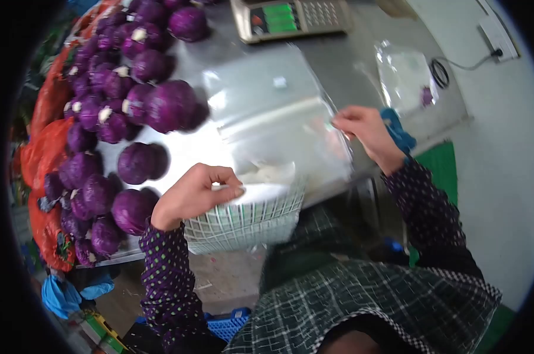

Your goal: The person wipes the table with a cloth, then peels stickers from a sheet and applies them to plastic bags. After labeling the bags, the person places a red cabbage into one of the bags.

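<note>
Purple cabbages (125, 106) heaped on steel table (343, 65); scale (290, 17) at far edge.

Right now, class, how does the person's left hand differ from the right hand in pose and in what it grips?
The left hand is curled, knuckles up, over a green-gridded plastic bag at the table's near edge; the right hand pinches a clear plastic sheet with its fingertips. The left hand sits lower and nearer the purple cabbages; the right hand is farther out. Both wear dotted sleeves.

Roughly thirty purple cabbages (171, 106) fill the left of the frame, too crowded for an exact count. One weighing scale (290, 17) sits at top centre. Two clear plastic bags (278, 112) lie on one steel table (343, 65). Two hands show.
</note>
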Motion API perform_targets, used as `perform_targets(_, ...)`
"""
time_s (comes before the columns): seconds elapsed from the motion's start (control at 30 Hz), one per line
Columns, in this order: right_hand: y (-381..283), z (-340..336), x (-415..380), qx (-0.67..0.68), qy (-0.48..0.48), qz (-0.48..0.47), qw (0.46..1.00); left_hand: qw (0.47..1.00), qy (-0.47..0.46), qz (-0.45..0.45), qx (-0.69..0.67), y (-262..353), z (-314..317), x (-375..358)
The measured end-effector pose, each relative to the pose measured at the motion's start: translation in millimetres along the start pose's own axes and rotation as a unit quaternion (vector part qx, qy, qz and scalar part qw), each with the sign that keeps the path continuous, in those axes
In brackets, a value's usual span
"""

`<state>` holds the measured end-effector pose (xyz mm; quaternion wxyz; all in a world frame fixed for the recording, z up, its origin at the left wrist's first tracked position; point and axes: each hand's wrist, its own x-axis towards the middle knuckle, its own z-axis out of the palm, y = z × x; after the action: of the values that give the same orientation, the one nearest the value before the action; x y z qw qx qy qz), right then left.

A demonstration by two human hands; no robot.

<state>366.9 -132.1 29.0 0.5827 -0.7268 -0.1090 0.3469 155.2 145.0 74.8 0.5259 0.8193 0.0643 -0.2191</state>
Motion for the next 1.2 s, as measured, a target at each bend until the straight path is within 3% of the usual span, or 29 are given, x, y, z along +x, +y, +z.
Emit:
perform_targets(0.1,12.1,17.6,1.8,-0.038,-0.023,0.014,0.999,0.992,-0.073,0.071,0.07,6.9,38.8,16.7)
perform_targets(0.17,25.5,32.3,7.5,-0.098,0.002,0.03,0.995,0.988,-0.128,-0.015,0.086,2.5,52.8,37.9)
perform_targets(0.3,54.3,49.8,22.0,-0.09,0.025,-0.004,0.996,0.994,-0.098,-0.009,0.039,-31.5,69.3,54.7)
perform_targets(0.37,61.4,53.3,31.4,-0.354,0.078,-0.141,0.921,0.997,-0.061,0.033,0.044,-44.0,73.5,54.0)
perform_targets(0.5,34.1,21.2,28.0,-0.449,0.059,-0.083,0.888,0.998,-0.037,0.052,0.018,-50.6,81.0,51.2)
perform_targets(0.57,42.7,27.9,15.3,-0.507,-0.022,-0.417,0.754,0.997,-0.062,-0.01,-0.052,-52.7,79.4,52.8)
perform_targets(0.6,59.0,39.2,8.3,-0.491,-0.075,-0.43,0.754,0.997,-0.045,0.01,-0.056,-54.0,81.1,51.3)
perform_targets(0.63,65.8,42.3,12.0,-0.487,-0.072,-0.432,0.756,0.998,-0.045,0.006,-0.051,-46.4,80.8,44.1)
perform_targets(0.7,72.6,47.4,24.4,-0.442,-0.091,-0.357,0.817,0.98,-0.12,0.158,-0.011,-12.7,84.9,27.2)
perform_targets(0.73,69.2,48.9,23.8,-0.418,-0.093,-0.356,0.831,0.984,-0.148,0.098,-0.019,-1.1,82.8,23.5)
perform_targets(0.77,63.7,50.3,22.7,-0.412,-0.093,-0.359,0.832,0.985,-0.147,0.093,-0.015,-2.2,77.2,24.3)
perform_targets(0.87,42.0,42.7,33.6,-0.425,-0.193,-0.178,0.866,0.994,-0.108,0.019,-0.005,-0.1,56.5,38.3)
perform_targets(0.9,36.1,41.5,36.6,-0.426,-0.191,-0.175,0.867,0.994,-0.11,0.021,-0.007,4.5,59.2,37.5)
perform_targets(0.97,26.4,43.7,42.8,-0.447,-0.253,-0.119,0.85,0.981,-0.161,0.106,0.012,18.0,69.3,31.7)
perform_targets(1.0,27.2,46.6,44.0,-0.446,-0.254,-0.119,0.85,0.971,-0.176,0.158,0.036,19.2,76.0,30.6)
perform_targets(1.1,30.8,48.9,45.4,-0.466,-0.224,-0.125,0.847,0.982,-0.1,0.156,0.041,6.1,67.2,41.1)
perform_targets(1.17,27.8,46.5,54.4,-0.465,-0.252,-0.121,0.84,0.992,-0.088,0.081,0.028,-2.9,49.8,52.4)
perform_targets(1.2,21.8,45.4,63.9,-0.473,-0.206,-0.118,0.849,0.995,-0.092,0.038,0.007,-14.9,46.6,60.4)
